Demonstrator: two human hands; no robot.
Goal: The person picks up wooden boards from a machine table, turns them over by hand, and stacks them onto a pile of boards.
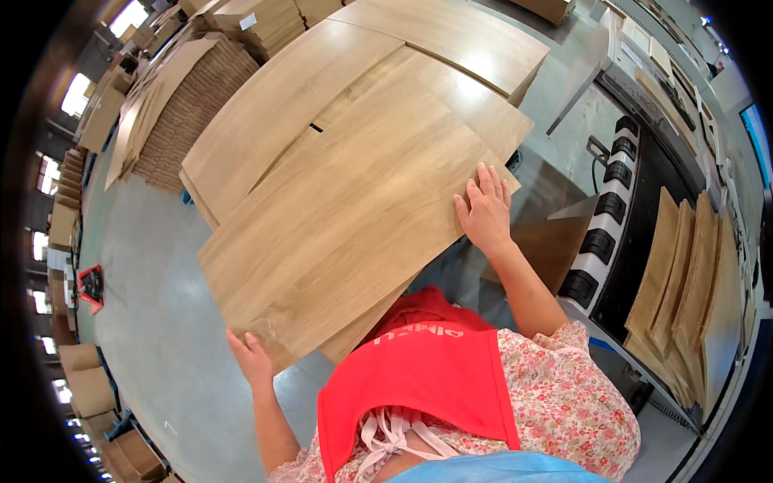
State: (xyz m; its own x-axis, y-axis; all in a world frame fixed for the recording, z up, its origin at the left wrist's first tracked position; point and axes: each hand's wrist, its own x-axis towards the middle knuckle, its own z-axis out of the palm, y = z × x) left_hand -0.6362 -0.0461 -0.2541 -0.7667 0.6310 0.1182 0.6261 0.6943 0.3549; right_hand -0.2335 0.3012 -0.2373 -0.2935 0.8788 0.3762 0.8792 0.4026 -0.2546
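Observation:
A large wood-grain panel (346,241) lies slanted across other panels in front of me, its near edge close to my red apron. My left hand (253,359) is at its near left corner, fingers along the end edge and partly hidden, seemingly gripping it. My right hand (486,211) lies on the panel's right end, fingers stretched over the top face and thumb apart. Underneath, the edge of another panel (354,334) shows. Beyond are more wood-grain panels in stacks, among them a left stack (282,105) and a far one (459,40).
To my right stands a machine with a black-and-white roller rail (609,208); several boards (672,298) lean beside it. A tall stack of brown sheets (193,105) stands at the far left. A red object (91,288) is on the grey floor (161,306) at left.

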